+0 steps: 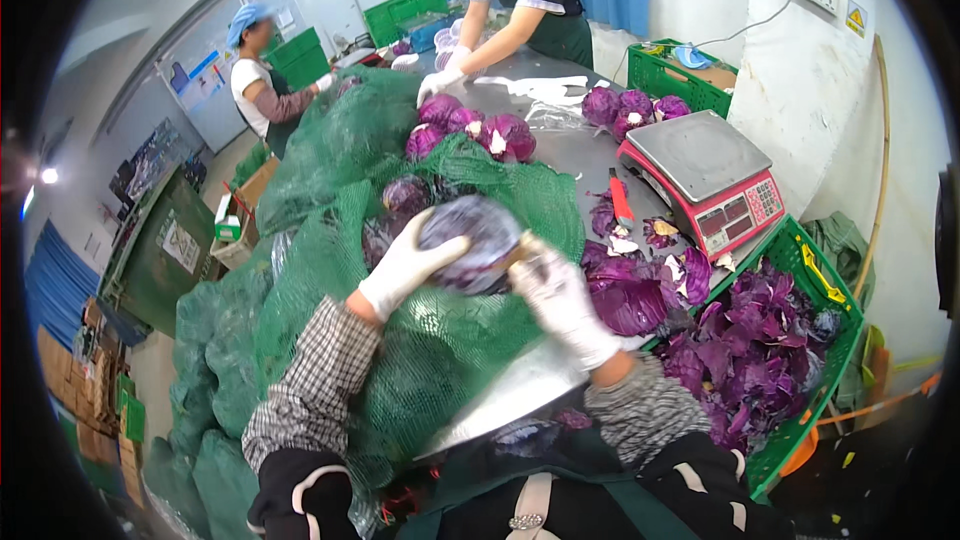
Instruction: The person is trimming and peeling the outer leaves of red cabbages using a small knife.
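A red cabbage [468,245] with dull purple-grey outer leaves is held above the green mesh sack. My left hand [408,265], in a white glove, grips it from the left with the thumb across its front. At the cabbage's right side, my gloved right hand [562,305] has its fingers closed on the pale stem end. Motion slightly blurs those fingertips. Under both hands spreads the open green mesh sack [430,350], with another cabbage [406,195] in its mouth. Right of my right hand lies a trimmed cabbage [627,302] among loose leaves.
A red knife [621,198] lies beside a red weighing scale [705,165]. At the right, a green crate [790,440] holds purple leaves. More cabbages [505,138] sit farther back. Two co-workers stand across the table, one person [535,15] reaching toward the cabbages. Full sacks [215,370] are stacked at left.
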### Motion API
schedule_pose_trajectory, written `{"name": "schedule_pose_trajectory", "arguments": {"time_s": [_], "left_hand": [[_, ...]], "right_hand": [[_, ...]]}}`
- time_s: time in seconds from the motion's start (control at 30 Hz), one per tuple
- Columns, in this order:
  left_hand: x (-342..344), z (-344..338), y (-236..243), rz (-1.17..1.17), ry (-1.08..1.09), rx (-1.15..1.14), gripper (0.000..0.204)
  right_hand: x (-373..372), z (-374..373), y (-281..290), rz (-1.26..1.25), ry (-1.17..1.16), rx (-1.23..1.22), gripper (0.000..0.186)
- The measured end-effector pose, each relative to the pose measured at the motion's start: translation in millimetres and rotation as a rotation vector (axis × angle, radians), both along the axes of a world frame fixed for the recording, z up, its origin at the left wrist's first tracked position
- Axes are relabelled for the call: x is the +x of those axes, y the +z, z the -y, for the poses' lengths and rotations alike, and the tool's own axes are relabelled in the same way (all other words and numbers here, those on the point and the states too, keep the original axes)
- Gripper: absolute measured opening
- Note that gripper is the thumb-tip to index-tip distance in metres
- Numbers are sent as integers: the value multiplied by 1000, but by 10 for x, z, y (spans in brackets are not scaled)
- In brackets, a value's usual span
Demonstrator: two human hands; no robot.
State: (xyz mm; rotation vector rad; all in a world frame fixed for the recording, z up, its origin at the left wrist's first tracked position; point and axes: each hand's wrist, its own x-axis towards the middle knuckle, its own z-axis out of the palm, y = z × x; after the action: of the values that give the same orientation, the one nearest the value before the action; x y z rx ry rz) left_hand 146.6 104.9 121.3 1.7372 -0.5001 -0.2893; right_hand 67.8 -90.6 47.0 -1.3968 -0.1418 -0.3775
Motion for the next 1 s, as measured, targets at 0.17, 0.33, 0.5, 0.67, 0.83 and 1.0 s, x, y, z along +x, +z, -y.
{"name": "schedule_pose_trajectory", "arguments": {"time_s": [0.17, 0.33, 0.5, 0.67, 0.83, 1.0], "left_hand": [[-398, 922, 11, -288, -269, 107, 77], [-640, 1328, -307, -346, -496, 370, 98], [-686, 1513, -731, 627, -318, 666, 119], [-795, 1639, -752, 400, -299, 555, 118], [-874, 1584, -837, 474, -227, 514, 115], [-845, 1635, -816, 437, -215, 525, 111]], "right_hand": [[-593, 962, 268, -104, -240, -87, 35], [-1034, 1240, -409, -352, -276, 150, 30], [-1093, 1331, -641, -410, -221, 129, 29], [-1274, 1419, -934, -197, -264, 269, 29], [-1656, 1259, -754, -264, -379, -569, 36], [-1711, 1251, -573, -382, -335, -686, 24]]}}
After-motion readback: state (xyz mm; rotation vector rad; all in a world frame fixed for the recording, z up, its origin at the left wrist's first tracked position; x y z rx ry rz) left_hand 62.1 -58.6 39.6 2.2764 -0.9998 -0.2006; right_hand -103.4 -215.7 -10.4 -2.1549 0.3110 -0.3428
